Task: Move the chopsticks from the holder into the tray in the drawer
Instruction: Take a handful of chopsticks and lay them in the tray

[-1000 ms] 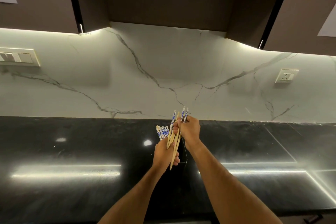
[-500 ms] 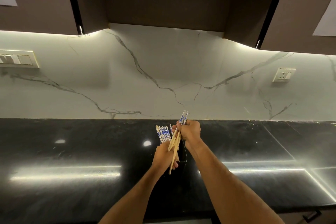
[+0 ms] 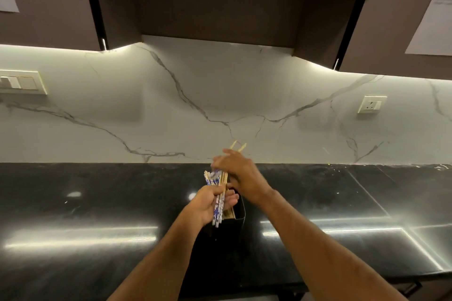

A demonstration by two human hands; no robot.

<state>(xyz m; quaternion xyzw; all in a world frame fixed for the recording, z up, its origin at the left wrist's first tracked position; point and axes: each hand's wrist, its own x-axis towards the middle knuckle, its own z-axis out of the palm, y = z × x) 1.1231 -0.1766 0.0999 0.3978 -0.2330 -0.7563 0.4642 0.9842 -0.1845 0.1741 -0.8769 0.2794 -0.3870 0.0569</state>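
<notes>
A black box-shaped holder (image 3: 238, 219) stands on the black countertop (image 3: 97, 215), with a few wooden chopsticks still in it. My left hand (image 3: 208, 205) is closed around a bundle of wooden chopsticks (image 3: 217, 210) with blue-and-white patterned ends, just above the holder's left side. My right hand (image 3: 241, 176) is right above and behind it, gripping a few chopsticks whose plain tips (image 3: 238, 148) poke up past the fingers. The two bundles overlap between my hands. No drawer or tray is visible.
A white marble backsplash (image 3: 220, 105) rises behind the counter, with a switch plate (image 3: 20, 82) at left and a socket (image 3: 371, 104) at right. Dark wall cabinets (image 3: 220, 2) hang overhead. The counter's front edge (image 3: 367, 278) runs near the bottom of the view.
My right hand has turned its chopsticks over, so plain tips now point up instead of patterned ends. Both hands stay together above the holder, which has come into view.
</notes>
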